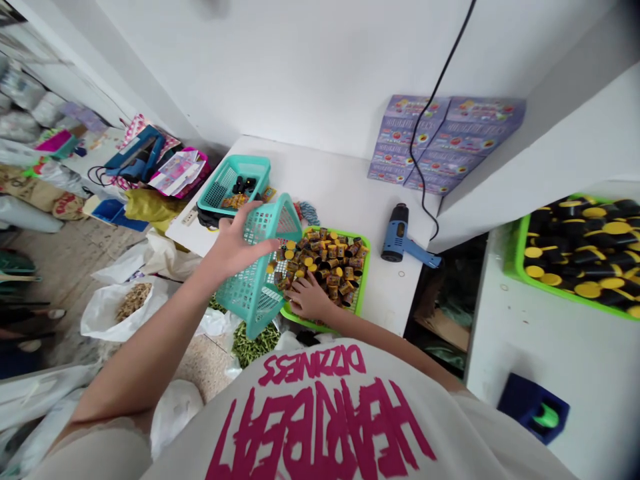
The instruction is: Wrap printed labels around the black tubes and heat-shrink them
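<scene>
My left hand (235, 247) is closed on the wall of a teal plastic basket (243, 287), thumb over its rim. That basket is tipped on its side, its mouth facing a lime green basket (365, 273) on the white table. In the green basket lies a heap of small dark cylinders with yellow caps (343, 253). My right hand (313, 298) rests on the near left part of this heap with its fingers stretched and apart. Whether a cylinder sits under the fingertips is hidden. Some yellow-capped cylinders lie at the tipped basket's mouth.
A second teal basket (257, 162) holds black and orange pieces at the table's far left. A blue heat gun (400, 233) and stacked purple boxes (425, 143) stand right. Another green basket (523, 243) is full of black, yellow-capped pieces. Bags (125, 303) crowd the floor.
</scene>
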Demonstrator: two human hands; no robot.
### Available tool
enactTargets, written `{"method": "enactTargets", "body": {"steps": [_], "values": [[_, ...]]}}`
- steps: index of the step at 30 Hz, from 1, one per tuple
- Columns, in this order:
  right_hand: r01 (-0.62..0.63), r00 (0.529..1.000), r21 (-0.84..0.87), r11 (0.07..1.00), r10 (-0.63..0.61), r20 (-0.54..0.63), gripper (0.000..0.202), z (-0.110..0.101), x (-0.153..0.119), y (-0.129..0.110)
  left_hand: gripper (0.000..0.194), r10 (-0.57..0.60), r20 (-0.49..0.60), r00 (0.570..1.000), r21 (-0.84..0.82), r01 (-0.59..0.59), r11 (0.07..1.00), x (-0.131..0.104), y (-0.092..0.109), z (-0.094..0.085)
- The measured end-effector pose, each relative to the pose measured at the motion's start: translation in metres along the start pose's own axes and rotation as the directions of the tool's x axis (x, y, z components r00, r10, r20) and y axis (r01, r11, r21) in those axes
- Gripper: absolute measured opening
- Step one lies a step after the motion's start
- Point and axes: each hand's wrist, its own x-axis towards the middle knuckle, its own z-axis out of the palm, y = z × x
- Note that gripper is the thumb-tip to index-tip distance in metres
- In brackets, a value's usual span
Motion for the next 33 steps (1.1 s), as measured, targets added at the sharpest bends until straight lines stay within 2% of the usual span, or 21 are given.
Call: {"method": "enactTargets", "body": {"steps": [5, 9, 13, 17, 20, 23, 25, 27, 30, 33], "values": [[0.006, 1.0, -0.034, 0.999, -0.006, -0.006, 0.032, 0.008, -0.028, -0.003, 0.087, -0.024, 0.014, 1.0, -0.022, 0.024, 0.999, 0.004, -0.004, -0.005], [0.002, 1.0, -0.052, 0.999, -0.003, -0.01, 0.033, 0.014, -0.037, -0.004, 0.085, -0.037, 0.029, 0.999, -0.021, 0.038, 0.999, 0.007, -0.01, -0.003], [0.028, 1.0, -0.053, 0.998, -0.028, -0.004, 0.041, 0.012, -0.044, 0.006, 0.086, -0.047, 0.033, 0.998, -0.03, 0.048, 0.998, 0.006, -0.01, -0.003], [0.043, 0.999, -0.069, 0.997, -0.044, -0.017, 0.05, 0.013, -0.062, 0.02, 0.086, -0.068, 0.04, 0.997, -0.033, 0.069, 0.997, 0.003, -0.011, -0.003], [-0.002, 0.999, -0.097, 0.995, -0.001, -0.038, 0.052, 0.015, -0.081, 0.027, 0.088, -0.037, 0.032, 0.999, -0.035, 0.038, 0.999, 0.0, -0.015, -0.004], [-0.056, 0.996, -0.112, 0.992, 0.048, -0.073, 0.054, 0.008, -0.091, 0.03, 0.089, -0.032, 0.033, 0.999, -0.033, 0.033, 0.999, -0.002, -0.019, -0.004], [-0.035, 0.995, -0.102, 0.994, 0.025, -0.098, 0.054, -0.002, -0.084, 0.027, 0.089, -0.037, 0.036, 0.999, -0.038, 0.039, 0.999, -0.003, -0.019, -0.004], [-0.005, 0.992, -0.086, 0.996, -0.006, -0.127, 0.052, -0.012, -0.06, 0.023, 0.088, -0.037, 0.034, 0.999, -0.043, 0.038, 0.998, -0.003, -0.015, -0.003], [-0.002, 0.992, -0.064, 0.998, -0.006, -0.128, 0.05, -0.015, -0.001, 0.014, 0.089, -0.045, 0.031, 0.998, -0.045, 0.047, 0.998, -0.005, -0.007, 0.0], [0.059, 0.995, -0.048, 0.997, -0.062, -0.076, 0.048, -0.002, 0.057, 0.011, 0.091, -0.061, 0.047, 0.997, -0.021, 0.062, 0.998, -0.007, 0.001, 0.004]]}}
